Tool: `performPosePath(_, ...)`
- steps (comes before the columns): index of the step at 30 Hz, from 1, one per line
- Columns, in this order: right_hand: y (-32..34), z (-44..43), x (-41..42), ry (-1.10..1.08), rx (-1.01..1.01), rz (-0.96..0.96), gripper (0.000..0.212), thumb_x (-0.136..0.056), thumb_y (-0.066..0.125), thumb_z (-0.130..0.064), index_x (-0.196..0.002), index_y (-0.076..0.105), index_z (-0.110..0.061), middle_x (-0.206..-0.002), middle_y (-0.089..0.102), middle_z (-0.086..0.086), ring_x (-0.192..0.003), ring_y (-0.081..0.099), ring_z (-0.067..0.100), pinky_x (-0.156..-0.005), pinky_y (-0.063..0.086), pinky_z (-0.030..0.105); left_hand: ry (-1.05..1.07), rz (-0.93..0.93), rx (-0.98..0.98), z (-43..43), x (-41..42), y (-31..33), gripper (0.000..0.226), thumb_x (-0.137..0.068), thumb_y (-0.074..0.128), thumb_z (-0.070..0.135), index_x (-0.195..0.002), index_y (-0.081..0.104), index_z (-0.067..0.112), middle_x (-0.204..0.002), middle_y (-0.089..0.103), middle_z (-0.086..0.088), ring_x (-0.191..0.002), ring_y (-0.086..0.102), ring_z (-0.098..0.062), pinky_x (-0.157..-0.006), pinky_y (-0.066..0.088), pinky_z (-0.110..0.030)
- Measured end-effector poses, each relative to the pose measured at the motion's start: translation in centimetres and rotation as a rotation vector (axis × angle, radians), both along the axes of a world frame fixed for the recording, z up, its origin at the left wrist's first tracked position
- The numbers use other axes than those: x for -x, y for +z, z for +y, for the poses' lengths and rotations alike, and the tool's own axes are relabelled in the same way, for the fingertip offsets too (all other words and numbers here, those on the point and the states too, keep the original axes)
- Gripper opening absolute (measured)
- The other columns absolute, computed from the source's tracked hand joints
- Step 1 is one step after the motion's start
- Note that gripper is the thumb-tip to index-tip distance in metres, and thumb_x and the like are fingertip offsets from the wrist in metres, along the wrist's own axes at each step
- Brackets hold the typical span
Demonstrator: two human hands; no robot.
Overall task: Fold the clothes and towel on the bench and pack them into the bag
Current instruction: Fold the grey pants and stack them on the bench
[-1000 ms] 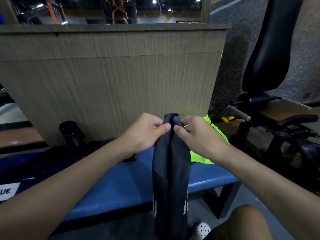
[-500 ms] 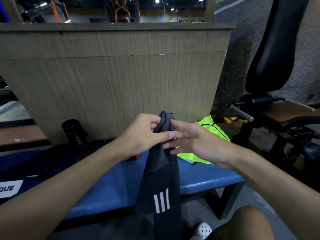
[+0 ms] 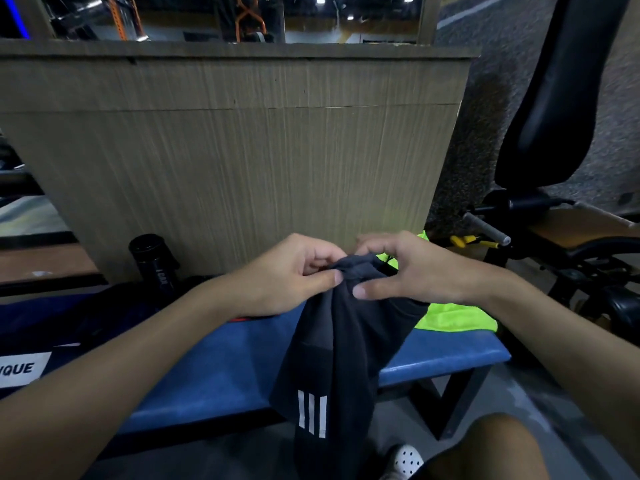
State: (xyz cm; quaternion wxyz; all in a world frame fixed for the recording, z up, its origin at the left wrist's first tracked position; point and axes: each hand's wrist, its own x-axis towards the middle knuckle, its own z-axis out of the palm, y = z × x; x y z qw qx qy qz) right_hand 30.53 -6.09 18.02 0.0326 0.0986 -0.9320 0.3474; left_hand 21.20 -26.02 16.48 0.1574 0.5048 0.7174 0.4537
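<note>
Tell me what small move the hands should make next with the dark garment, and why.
Probably lower the dark garment onto the bench to fold it flat: the left hand and the right hand pinch its top, and it hangs bunched.

A black bottle (image 3: 152, 258) stands before the wood-grain partition (image 3: 242, 150), with a black padded gym machine (image 3: 554, 98) at right.

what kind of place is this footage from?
Most likely a gym: a padded blue bench, an exercise machine with a black padded backrest on the right, and orange racks at top, beyond the partition. The left hand and right hand pinch a dark sports garment.
</note>
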Motion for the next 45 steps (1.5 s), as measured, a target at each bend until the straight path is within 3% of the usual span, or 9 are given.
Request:
performPosePath(4,-0.3,-0.8,0.2,-0.072,0.144,0.087,0.008,-0.092,0.067,-0.010,-0.088,0.062,-0.005,-0.077,0.068,0.010,-0.068,0.056,0.007,-0.064,0.048,0.030,0.137,-0.025,-0.091,-0.4,0.2,-1.1,0.014,-0.096,0.059,0.000,-0.102,0.070,0.008,-0.096,0.076,-0.006,-0.091,0.072,-0.016,-0.081,0.056,-0.027)
performPosePath(10,-0.2,-2.0,0.7,-0.110,0.243,0.162,0.005,-0.092,0.065,-0.007,-0.089,0.066,-0.011,-0.083,0.072,0.004,-0.072,0.063,0.006,-0.068,0.052,0.026,0.313,-0.056,-0.083,-0.8,0.1,-5.3,0.017,-0.081,0.066,0.002,-0.097,0.067,0.006,-0.094,0.072,-0.014,-0.090,0.071,-0.027,-0.079,0.057,-0.043)
performPosePath(17,-0.6,-1.6,1.0,-0.195,0.323,0.225,0.007,-0.088,0.069,-0.004,-0.086,0.067,-0.010,-0.079,0.071,-0.006,-0.073,0.064,0.002,-0.075,0.053,0.025,0.480,-0.128,-0.052,-2.5,1.5,-7.5,0.006,-0.079,0.060,0.000,-0.077,0.066,-0.002,-0.073,0.067,-0.017,-0.064,0.060,-0.013,-0.061,0.047,-0.034)
performPosePath(22,-1.3,-1.2,1.1,-0.303,0.354,0.300,0.008,-0.092,0.066,-0.007,-0.087,0.066,-0.012,-0.082,0.073,-0.001,-0.074,0.063,0.003,-0.074,0.052,0.027,0.471,-0.119,-0.009,-3.7,2.2,-8.4,0.012,-0.076,0.066,0.006,-0.088,0.071,0.005,-0.085,0.071,-0.018,-0.077,0.070,-0.028,-0.071,0.056,-0.048)
performPosePath(26,-1.6,-0.1,1.1,-0.389,0.433,0.352,0.011,-0.092,0.065,-0.006,-0.084,0.065,-0.014,-0.087,0.074,0.008,-0.075,0.064,0.010,-0.076,0.053,0.037,0.541,-0.138,-0.018,-5.0,3.2,-9.2,0.003,-0.089,0.072,0.011,-0.086,0.074,0.010,-0.087,0.076,-0.003,-0.085,0.072,-0.015,-0.081,0.056,-0.033)
performPosePath(29,-2.8,0.6,1.3,-0.437,0.423,0.349,0.013,-0.093,0.065,-0.007,-0.083,0.065,-0.016,-0.085,0.074,0.004,-0.073,0.064,0.005,-0.075,0.053,0.036,0.637,-0.142,-0.147,-5.0,4.5,-8.8,0.005,-0.089,0.071,0.006,-0.085,0.072,0.004,-0.086,0.075,-0.012,-0.079,0.067,-0.013,-0.076,0.052,-0.030)
performPosePath(36,-6.0,2.5,3.8,-0.607,0.539,0.432,0.013,-0.092,0.066,-0.010,-0.082,0.065,-0.018,-0.090,0.073,0.010,-0.082,0.064,0.016,-0.084,0.053,0.047,0.710,0.118,-0.360,-2.2,10.0,-3.3,0.028,-0.081,0.076,0.000,-0.076,0.063,0.023,-0.075,0.065,0.008,-0.063,0.057,0.011,-0.064,0.046,-0.012)
performPosePath(40,-6.7,4.1,6.1,-0.701,0.714,0.498,0.012,-0.092,0.065,-0.011,-0.083,0.064,-0.018,-0.088,0.070,0.005,-0.083,0.061,0.014,-0.081,0.051,0.041,0.651,0.336,-0.289,2.6,14.6,1.0,0.012,-0.081,0.078,0.007,-0.082,0.067,0.013,-0.073,0.066,0.004,-0.066,0.059,0.000,-0.063,0.046,-0.017)
performPosePath(45,-9.2,8.9,9.4,-0.831,0.834,0.539,0.008,-0.093,0.064,-0.010,-0.086,0.064,-0.011,-0.087,0.067,0.007,-0.082,0.059,0.015,-0.078,0.049,0.036,0.519,0.540,-0.130,10.7,19.6,1.7,0.008,-0.085,0.075,0.017,-0.090,0.070,0.013,-0.081,0.065,0.006,-0.072,0.055,-0.003,-0.061,0.036,-0.003)
